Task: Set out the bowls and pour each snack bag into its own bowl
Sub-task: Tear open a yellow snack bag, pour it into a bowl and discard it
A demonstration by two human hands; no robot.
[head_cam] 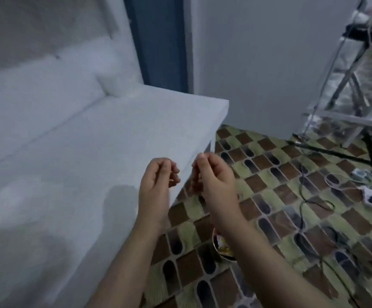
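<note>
Both hands up at frame centre, side by side, close but not touching. Left hand (158,181): fingers curled inward, nothing visible in it. Right hand (214,176): fingers curled with thumb against the fingertips, like a pinch; can't tell if anything is between them, too blurred. Forearms run in from the bottom edge.

One bowl (221,248) on the floor, lower centre, mostly hidden under the right forearm. Only its left rim and some yellow/white contents show. Snack bags aren't visible from here.

White sofa (91,141) fills the left half. Its seat edge runs diagonally from the corner at upper centre down to the bottom edge; the left hand sits over that edge, the right hand just past it over the floor. White cushion (111,82) at the back of the seat, upper left.

Patterned floor (280,196) takes the lower right. Open strip between the sofa edge and the cables (309,203), which loop across the right side. Metal stand (345,85) in the upper right corner, legs on the floor. Blue door frame (158,41) top centre, plain wall to its right.
</note>
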